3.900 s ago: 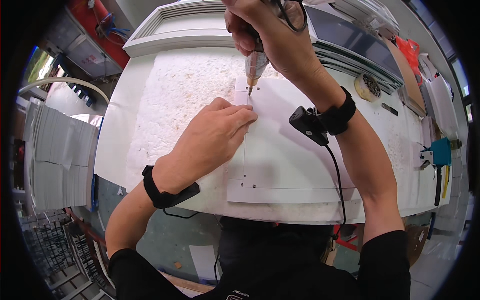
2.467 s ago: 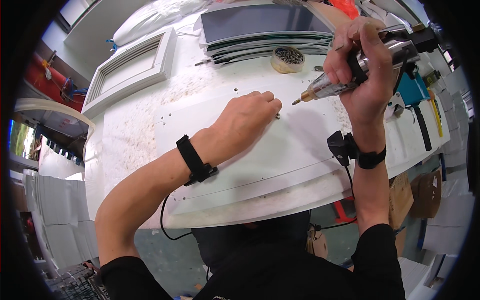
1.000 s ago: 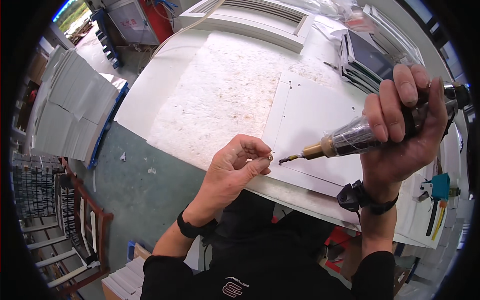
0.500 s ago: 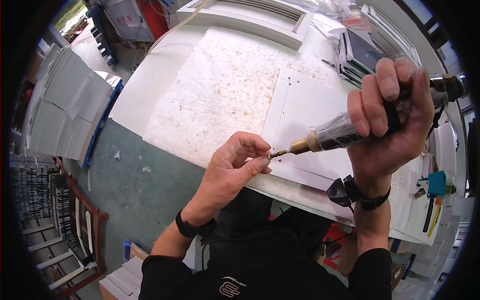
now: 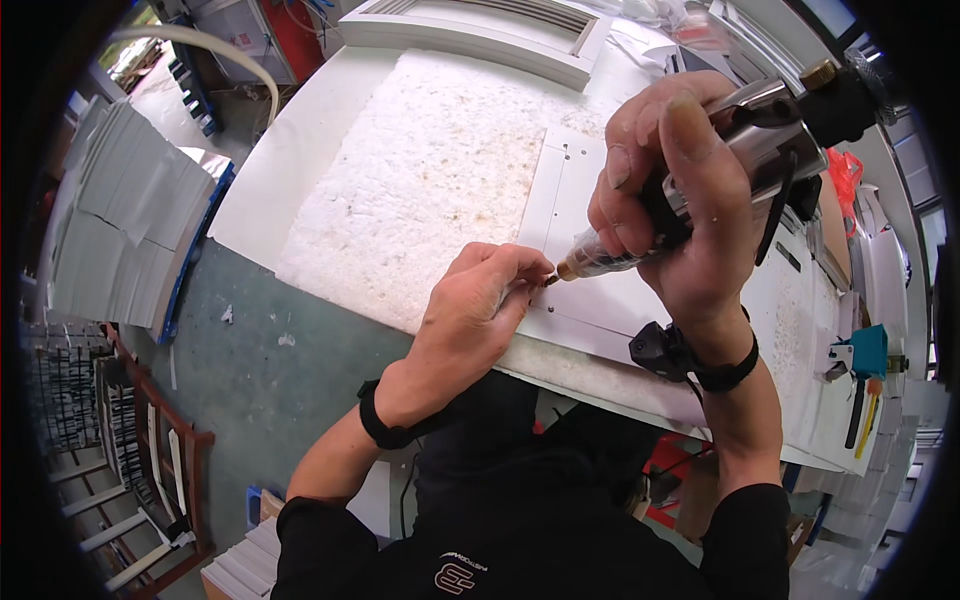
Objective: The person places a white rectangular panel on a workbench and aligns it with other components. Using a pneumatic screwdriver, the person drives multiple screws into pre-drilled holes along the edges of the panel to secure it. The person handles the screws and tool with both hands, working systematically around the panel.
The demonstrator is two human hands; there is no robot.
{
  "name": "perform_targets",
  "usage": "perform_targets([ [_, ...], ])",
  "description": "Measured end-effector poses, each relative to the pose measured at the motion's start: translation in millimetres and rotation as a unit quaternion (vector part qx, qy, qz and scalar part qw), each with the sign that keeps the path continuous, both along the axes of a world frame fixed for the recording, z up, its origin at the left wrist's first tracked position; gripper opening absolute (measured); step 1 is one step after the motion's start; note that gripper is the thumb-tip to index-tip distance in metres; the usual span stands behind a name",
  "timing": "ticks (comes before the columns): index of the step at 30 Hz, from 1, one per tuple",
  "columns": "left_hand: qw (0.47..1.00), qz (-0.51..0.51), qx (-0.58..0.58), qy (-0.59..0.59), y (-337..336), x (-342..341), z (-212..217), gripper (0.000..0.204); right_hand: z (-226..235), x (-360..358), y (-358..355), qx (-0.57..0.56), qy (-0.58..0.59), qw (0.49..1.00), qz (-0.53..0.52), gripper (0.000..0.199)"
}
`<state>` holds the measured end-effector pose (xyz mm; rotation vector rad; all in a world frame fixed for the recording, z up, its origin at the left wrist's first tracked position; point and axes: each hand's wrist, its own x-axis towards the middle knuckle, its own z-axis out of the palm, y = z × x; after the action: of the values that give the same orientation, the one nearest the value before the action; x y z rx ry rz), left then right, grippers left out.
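My right hand (image 5: pixel 695 200) is wrapped round an air screwdriver (image 5: pixel 770 125) with a chrome body and clear film round its nose. The tool slants down to the left, its bit meeting the fingertips of my left hand (image 5: pixel 465 310). Those fingers are pinched together over the left part of a white panel (image 5: pixel 600 305). What they hold at the bit tip is too small and too covered to make out. Small dark holes or fittings dot the panel near its left edge, beside a thin groove.
A worn white pad (image 5: pixel 400 190) covers much of the table under the panel. At the far side lies a white frame (image 5: pixel 470 45). A teal tool (image 5: pixel 868 355) is at the right edge. Stacked white boards (image 5: pixel 140 220) stand left, and a pale hose (image 5: pixel 215 50) arches at upper left.
The screwdriver has moved left and tilted more steeply, with its bit farther onto the panel. My left fingertips have shifted slightly away from me. The hose has swung up at upper left.
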<state>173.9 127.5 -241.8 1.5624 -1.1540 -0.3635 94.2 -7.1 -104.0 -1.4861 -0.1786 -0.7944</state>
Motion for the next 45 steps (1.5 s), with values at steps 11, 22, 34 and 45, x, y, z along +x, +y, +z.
perform_targets([
  [11, 0.999, 0.006, -0.013, -0.043, 1, 2, -2, 0.026, -12, 3, -5, 0.016, 0.025, 0.999, 0.012, 0.029],
  [22, 0.994, 0.096, -0.016, -0.043, 1, -3, -2, 0.028, -30, 1, -11, -0.047, 0.081, 0.995, 0.041, 0.023],
  [34, 0.970, -0.044, 0.085, -0.225, -29, -24, 52, 0.017, 27, -84, -60, -0.044, -0.025, 0.987, -0.155, 0.037],
  [45, 0.903, -0.226, 0.043, -0.362, -200, -90, 31, 0.017, 19, -188, -125, -0.033, -0.034, 0.938, -0.343, 0.026],
])
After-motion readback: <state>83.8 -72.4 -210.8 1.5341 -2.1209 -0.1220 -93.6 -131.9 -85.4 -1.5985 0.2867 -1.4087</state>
